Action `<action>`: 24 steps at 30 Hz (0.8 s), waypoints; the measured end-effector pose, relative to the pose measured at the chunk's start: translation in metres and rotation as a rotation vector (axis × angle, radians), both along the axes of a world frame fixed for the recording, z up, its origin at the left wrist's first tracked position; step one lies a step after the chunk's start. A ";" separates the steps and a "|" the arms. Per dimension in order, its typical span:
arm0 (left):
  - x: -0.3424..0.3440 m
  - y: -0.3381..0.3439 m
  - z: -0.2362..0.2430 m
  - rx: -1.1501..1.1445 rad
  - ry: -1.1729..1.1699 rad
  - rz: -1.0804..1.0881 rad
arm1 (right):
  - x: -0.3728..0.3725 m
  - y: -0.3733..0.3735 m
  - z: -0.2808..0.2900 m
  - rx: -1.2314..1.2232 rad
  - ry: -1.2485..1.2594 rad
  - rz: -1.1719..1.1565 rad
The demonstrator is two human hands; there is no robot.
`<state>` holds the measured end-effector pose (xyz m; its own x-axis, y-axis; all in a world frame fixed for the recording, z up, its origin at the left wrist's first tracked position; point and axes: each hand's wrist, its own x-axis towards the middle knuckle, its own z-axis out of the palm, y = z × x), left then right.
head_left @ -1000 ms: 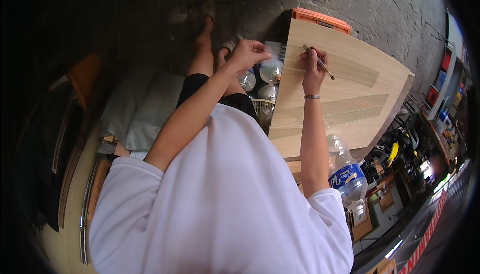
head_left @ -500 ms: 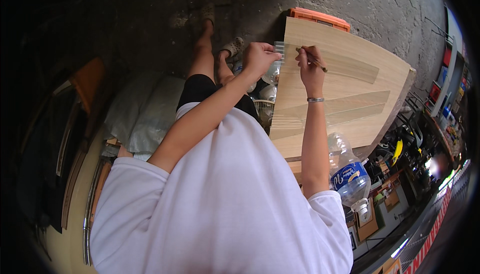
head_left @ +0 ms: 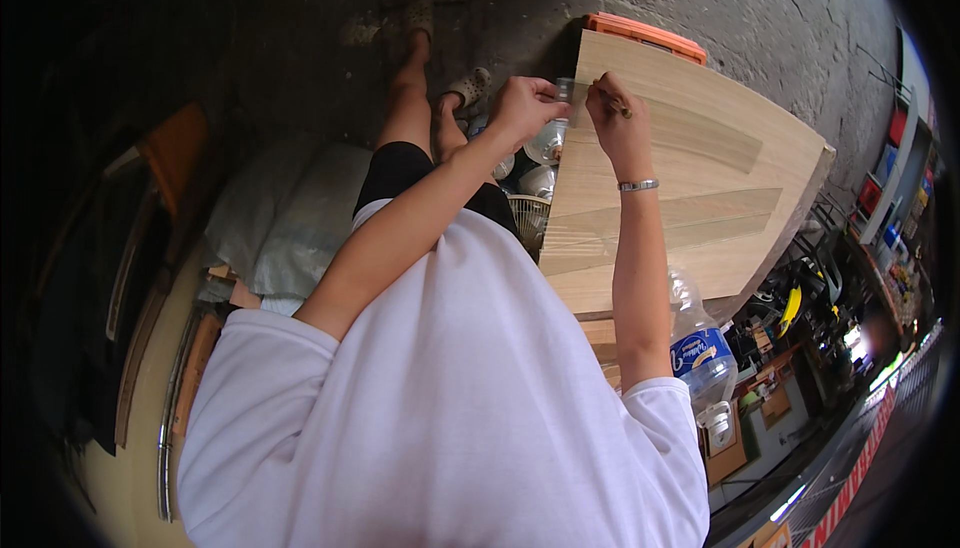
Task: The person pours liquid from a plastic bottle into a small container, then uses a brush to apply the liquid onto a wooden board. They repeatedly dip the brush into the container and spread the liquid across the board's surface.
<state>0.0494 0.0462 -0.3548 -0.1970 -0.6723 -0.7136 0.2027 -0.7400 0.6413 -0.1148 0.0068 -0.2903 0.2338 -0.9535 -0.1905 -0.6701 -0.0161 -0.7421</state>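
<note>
My left hand is closed in a pinch on the near-left end of a clear glass strip, which sticks out past the left edge of the pale wooden board. Over that same end, my right hand grips a slim, brass-coloured, pen-shaped tool, its fingertips close to the strip. The tool's tip is hidden by the fingers. Lower on the board lie more clear strips, spreading out toward the right.
A large clear plastic bottle with a blue label lies beside my right forearm. An orange crate shows beyond the board's far edge. Several clear containers and a fan-like grille sit left of the board. Grey sheeting lies farther left.
My right hand has shifted slightly left and up, closer to my left hand, and the tool has turned in its grip. My left hand still pinches the strip's end.
</note>
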 end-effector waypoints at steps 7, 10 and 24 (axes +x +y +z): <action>0.006 -0.005 0.004 0.025 0.057 0.025 | -0.003 0.064 0.014 0.133 0.178 0.033; 0.014 -0.009 0.016 0.030 0.097 0.029 | -0.004 0.078 0.019 0.234 -0.013 -0.191; 0.065 0.004 -0.001 0.080 0.160 -0.003 | -0.028 0.042 -0.033 0.127 -0.577 -0.551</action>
